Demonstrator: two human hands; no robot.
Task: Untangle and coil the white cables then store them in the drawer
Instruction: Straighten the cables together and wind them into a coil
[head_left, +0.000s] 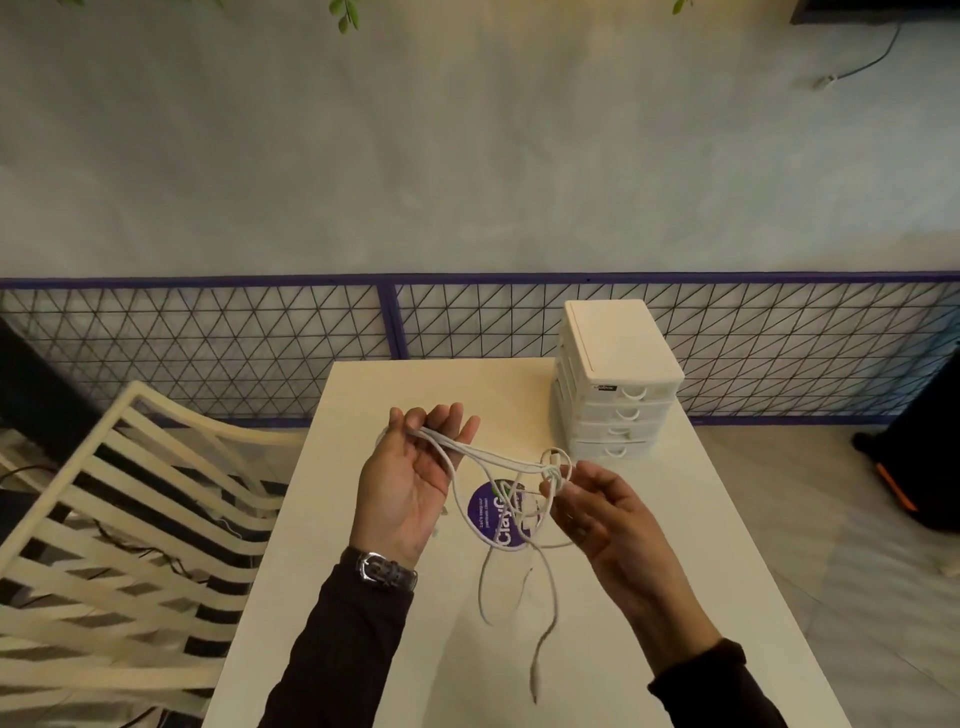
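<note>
Tangled white cables stretch between both hands above the white table. My left hand, palm up, has strands looped over its fingers and thumb. My right hand pinches a knotted bunch of the cables at its fingertips. Loose loops and a plug end hang down toward the table. A white drawer unit with several closed drawers stands at the table's far right, beyond my right hand.
A round purple sticker lies on the table under the cables. A cream slatted chair stands left of the table. A purple-framed mesh fence runs behind it. A dark object stands on the floor at right.
</note>
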